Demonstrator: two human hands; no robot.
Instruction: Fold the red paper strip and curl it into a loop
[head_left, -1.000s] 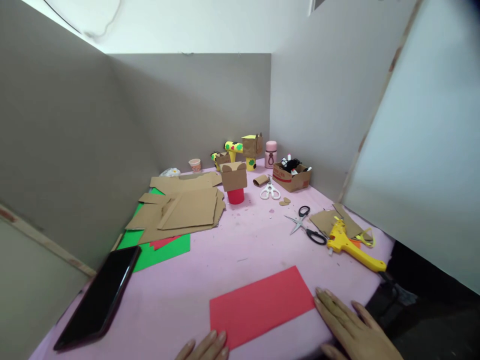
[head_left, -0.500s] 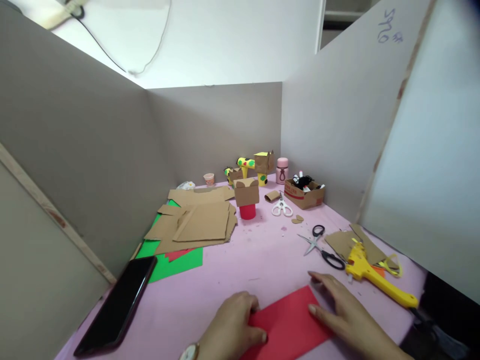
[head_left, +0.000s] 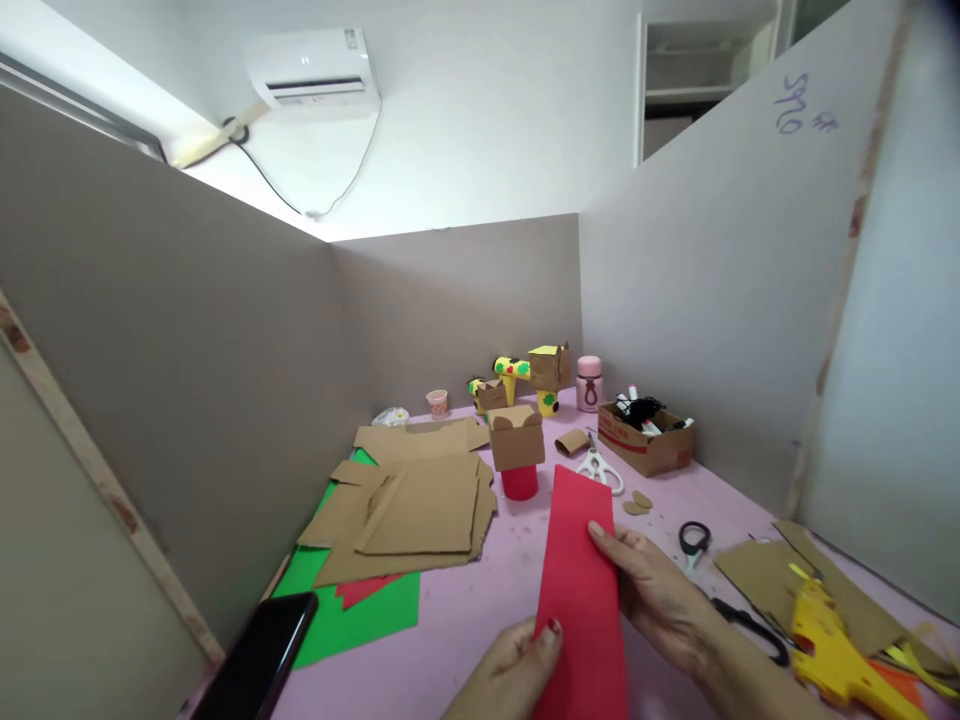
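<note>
Above the pink worktop (head_left: 465, 610), both hands hold a smooth red paper rectangle (head_left: 581, 590). Left hand (head_left: 510, 670) fingers pinch its lower edge. Right hand (head_left: 660, 600) fingers clamp its side.

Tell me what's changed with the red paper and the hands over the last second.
The red paper lay flat on the pink table with both hands only touching its near edge. Now it is lifted and turned end-on: the left hand pinches its lower left edge, and the right hand supports its right side. The cardboard sheets, black scissors and yellow glue gun lie as before.
</note>
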